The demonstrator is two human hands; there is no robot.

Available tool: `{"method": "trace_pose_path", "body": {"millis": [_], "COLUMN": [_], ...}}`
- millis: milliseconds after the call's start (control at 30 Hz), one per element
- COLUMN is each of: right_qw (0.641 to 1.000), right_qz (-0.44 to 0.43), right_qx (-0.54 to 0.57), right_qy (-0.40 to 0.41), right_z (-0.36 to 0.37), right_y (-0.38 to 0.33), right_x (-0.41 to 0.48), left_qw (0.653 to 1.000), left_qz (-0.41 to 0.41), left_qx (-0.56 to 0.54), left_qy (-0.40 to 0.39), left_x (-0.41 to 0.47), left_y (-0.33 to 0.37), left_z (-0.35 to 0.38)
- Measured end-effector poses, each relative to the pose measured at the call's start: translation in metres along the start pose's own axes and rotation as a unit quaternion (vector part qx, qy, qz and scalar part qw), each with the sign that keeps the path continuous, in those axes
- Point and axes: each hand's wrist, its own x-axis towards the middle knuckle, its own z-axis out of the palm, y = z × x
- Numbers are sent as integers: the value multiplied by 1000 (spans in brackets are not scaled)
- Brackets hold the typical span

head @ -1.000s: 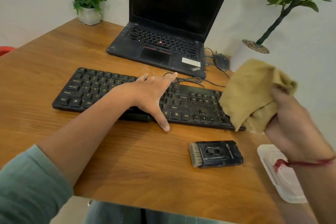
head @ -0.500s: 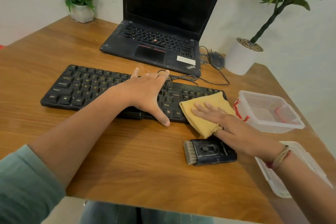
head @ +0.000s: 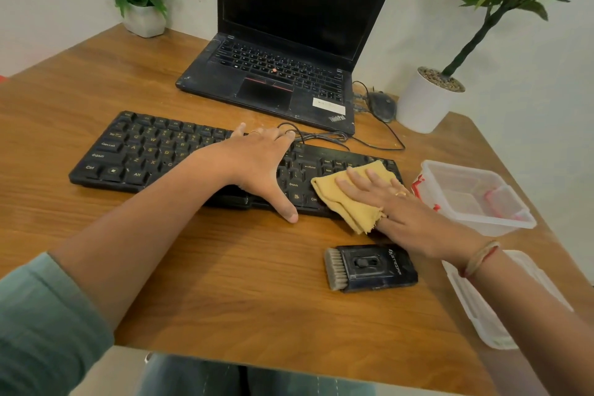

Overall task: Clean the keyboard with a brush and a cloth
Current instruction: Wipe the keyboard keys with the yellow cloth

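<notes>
1. I am seeing the left hand [head: 257, 164] lying flat across the middle of the black keyboard [head: 144, 151], fingers [head: 279, 136] released and spread, thumb reaching down to the tabletop [head: 225, 283].
2. The right hand [head: 398, 209] is pressing the yellow cloth [head: 337, 202] onto the keyboard's right end, its fingers straight, grasping nothing.
3. The brush [head: 369, 267] is lying on the tabletop just near of the cloth, bristles pointing left.
4. A clear container [head: 466, 222] is sitting right of the keyboard.

Left hand [head: 257, 164], right hand [head: 408, 215]: both flat.
</notes>
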Motion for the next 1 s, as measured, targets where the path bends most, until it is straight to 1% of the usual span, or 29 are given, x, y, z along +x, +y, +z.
{"method": "trace_pose_path", "body": {"millis": [133,200,267,300,333,433,467,500,567,600,633,767,833,933,1000], "right_qw": [998,1000,996,994,994,998,998,995,985,980,978,990,988,976,977], "right_qz": [-47,-19,45,66,67,28,31,50,118,142,147,78,95,153,156], "right_qx": [4,14,42,53,52,31,32,30,23,28,34,7,19,36,35], "right_qy": [-40,-5,57,70,68,43,54,76,126,140,145,113,123,149,142], "right_z": [5,3,-1,-2,-1,4,3,2,-4,-6,-6,2,-4,-14,-13], "right_y": [-14,-8,0,0,-4,-18,-17,-12,-1,0,-2,-17,-9,-1,-8], "right_x": [6,13,22,26,29,34,37,41,51,55,59,63,68,83,92], "left_qw": [1000,1000,1000,1000,1000,1000,1000,1000,1000,1000,1000,1000,1000,1000,1000], "left_qz": [-8,-5,-4,-4,-6,-8,-8,-7,-6,-6,-7,-12,-9,-9,-10], "left_qx": [6,6,8,8,8,8,7,6,6,6,7,10,10,10,15], "left_qy": [-4,-6,-7,-7,-7,-9,-9,-9,-9,-9,-9,-10,-11,-13,-12], "left_x": [-1,0,0,0,0,1,1,0,0,-1,0,1,0,-1,-1], "left_y": [1,0,0,0,0,-1,-1,-1,0,0,0,0,0,1,2], "left_z": [-1,-1,-1,-1,-1,-1,-1,-1,-1,0,0,0,-1,-2,-2]}}
